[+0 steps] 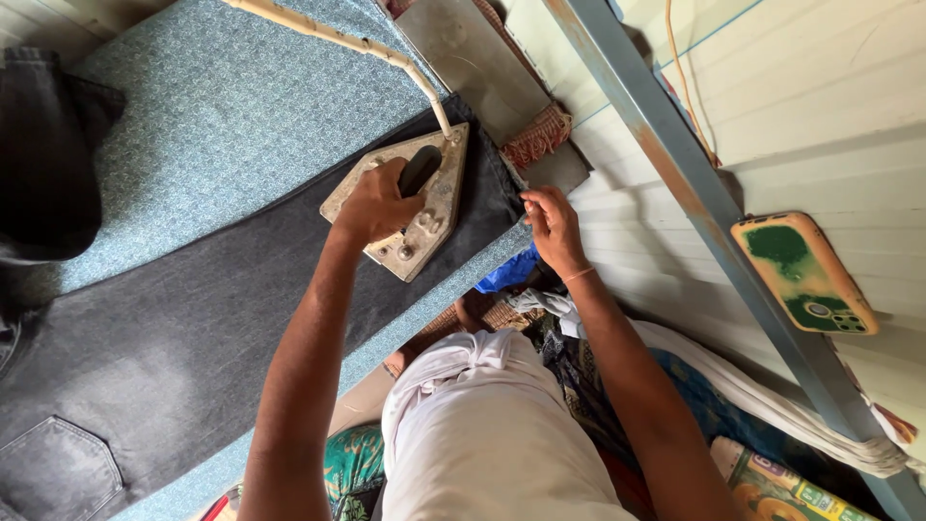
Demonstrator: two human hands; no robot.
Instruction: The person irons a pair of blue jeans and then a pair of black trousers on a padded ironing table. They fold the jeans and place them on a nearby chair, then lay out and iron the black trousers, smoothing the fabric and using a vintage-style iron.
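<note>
Left hand (374, 205) grips iron (405, 203) handle, hiding it; right hand (552, 224) pinches jeans (222, 299) hem.

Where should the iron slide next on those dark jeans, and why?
Probably back along the leg toward the pocket. The left hand has the iron at the hem of the jeans, where the right hand pinches the edge taut, so only the long stretch behind remains.

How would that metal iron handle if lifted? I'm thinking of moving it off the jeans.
The iron looks like thick solid metal, so probably heavy and rigid. Its broad flat base on the jeans should resist tipping. The attached cord may tug.
</note>
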